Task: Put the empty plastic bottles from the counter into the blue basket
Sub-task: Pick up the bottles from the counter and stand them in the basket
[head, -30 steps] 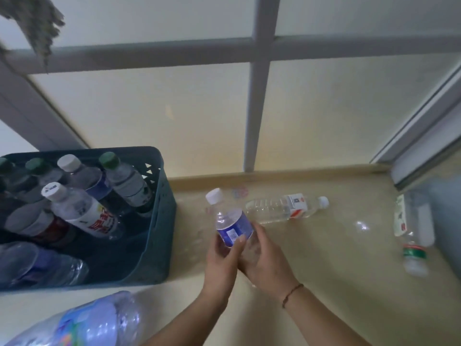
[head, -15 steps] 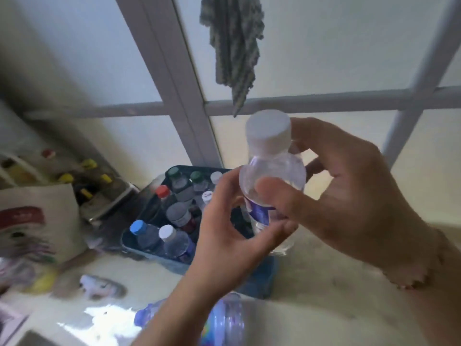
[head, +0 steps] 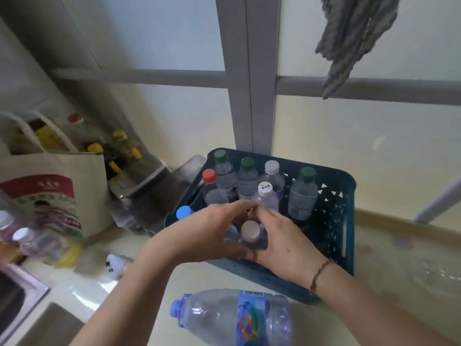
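Over the blue basket (head: 334,236), both hands (head: 212,231) hold a white-capped bottle (head: 250,232).

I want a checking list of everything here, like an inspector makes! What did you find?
Surface: pale counter, glossy.
Job's things: blue basket holds upright capped bottles; small white-capped bottle being lowered in; big bottle lies on the counter.
Clutter: tote bag, sauce bottles.
Hands: left hand and right hand both hold the small bottle.
Cables: nothing seen.
Surroundings: window frame, hanging cloth.
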